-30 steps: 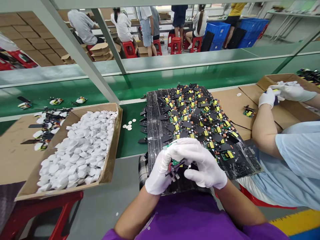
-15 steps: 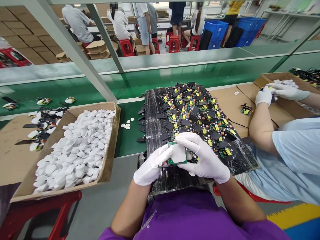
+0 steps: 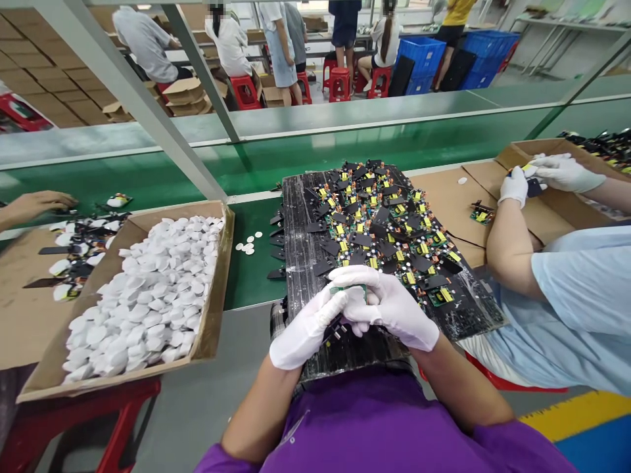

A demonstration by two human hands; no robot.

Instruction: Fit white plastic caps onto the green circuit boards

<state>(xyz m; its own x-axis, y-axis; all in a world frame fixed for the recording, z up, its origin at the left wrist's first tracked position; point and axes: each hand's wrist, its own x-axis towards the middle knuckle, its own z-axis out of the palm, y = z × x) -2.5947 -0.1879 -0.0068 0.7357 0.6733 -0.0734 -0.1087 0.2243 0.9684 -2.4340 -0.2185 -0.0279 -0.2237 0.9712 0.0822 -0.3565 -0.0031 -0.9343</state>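
Observation:
Both my hands wear white gloves and meet over the near end of a black tray (image 3: 302, 217). My left hand (image 3: 308, 328) and my right hand (image 3: 389, 307) are closed together round a small green circuit board (image 3: 355, 289), most of it hidden by my fingers, with dark leads showing below. Further up the tray lies a heap of several circuit boards (image 3: 382, 217) with yellow and black parts. Left of my hands stands a cardboard box (image 3: 219, 295) full of white round caps (image 3: 148, 289).
A co-worker in light blue sits at my right, gloved hands (image 3: 542, 177) over a cardboard box. Another person's bare hand (image 3: 34, 203) reaches in at far left over assembled parts. A green conveyor belt (image 3: 296, 151) runs behind. People sit and stand in the background.
My hands have turned the board and closed tighter round it, so less green shows. A bare hand has come in at far left. The co-worker's hands have shifted slightly.

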